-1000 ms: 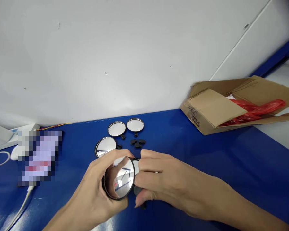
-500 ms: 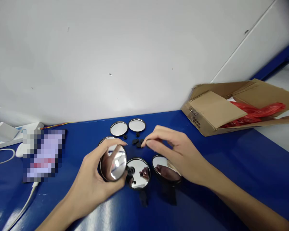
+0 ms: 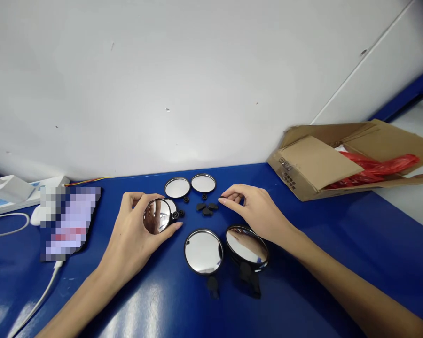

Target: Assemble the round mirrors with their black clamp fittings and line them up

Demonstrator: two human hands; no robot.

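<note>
My left hand (image 3: 132, 234) curls around a round convex mirror (image 3: 156, 217) with a dark rim, fingers at its top and thumb along its lower right. Partly hidden behind it is another round mirror (image 3: 172, 205); small black knobs sit at their right edges. My right hand (image 3: 259, 206) hovers right of several small black pieces (image 3: 207, 212), its thumb and forefinger slightly apart with nothing visible between them. Below it, a tilted round mirror (image 3: 247, 244) has a black bracket (image 3: 251, 280). Beside that stands another mirror (image 3: 203, 252) on a black bracket (image 3: 213, 285).
Two round mirrors, a left one (image 3: 177, 188) and a right one (image 3: 203, 183), lie near the wall (image 3: 211, 94). A phone (image 3: 70, 223) with a cable and a white power strip (image 3: 24, 195) are at left. An open cardboard box (image 3: 317, 159) holds red plastic (image 3: 377, 166).
My left hand has carried the mirror up and left, off the front mirror and against the one behind. My right hand's fingers have drawn slightly back from the black pieces.
</note>
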